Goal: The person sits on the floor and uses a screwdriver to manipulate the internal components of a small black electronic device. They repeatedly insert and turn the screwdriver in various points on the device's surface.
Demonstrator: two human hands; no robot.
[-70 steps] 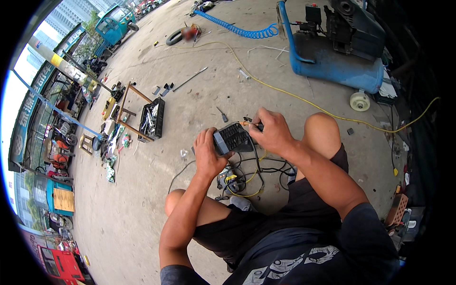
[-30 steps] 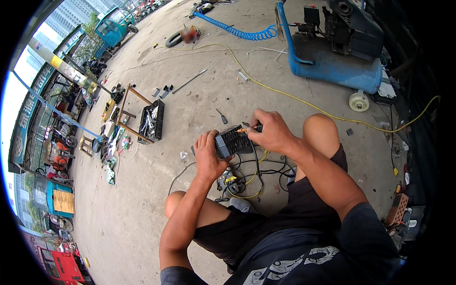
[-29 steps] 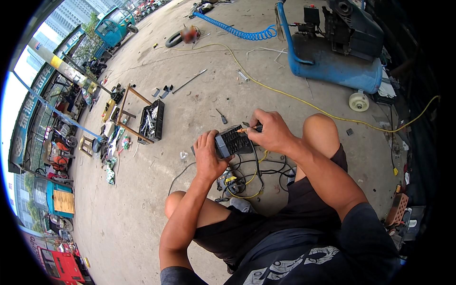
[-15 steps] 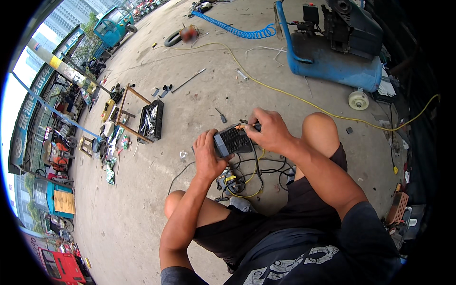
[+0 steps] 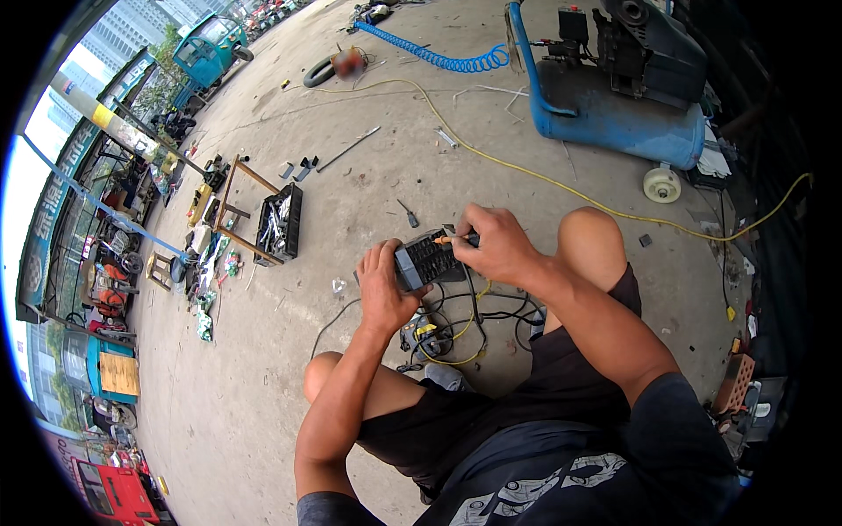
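Here the left hand [image 5: 382, 282], fingers curled over one side, clasps a black ribbed block [image 5: 427, 257] between both hands; the right hand [image 5: 500, 243] grips an orange-tipped tool [image 5: 446, 239] at the ribs. Leftward on the floor [image 5: 351, 206], a black crate [image 5: 295, 230] holds jumbled metal tools [image 5: 277, 221].

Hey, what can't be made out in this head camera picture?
In the head view:
Orange-tipped tool: handle partly hidden by the right hand.
Black finned block: left side covered by the left hand.
Red thing: blurred.
Blue compressor: top cut off by upper edge.
Crate tools: too small to tell apart.
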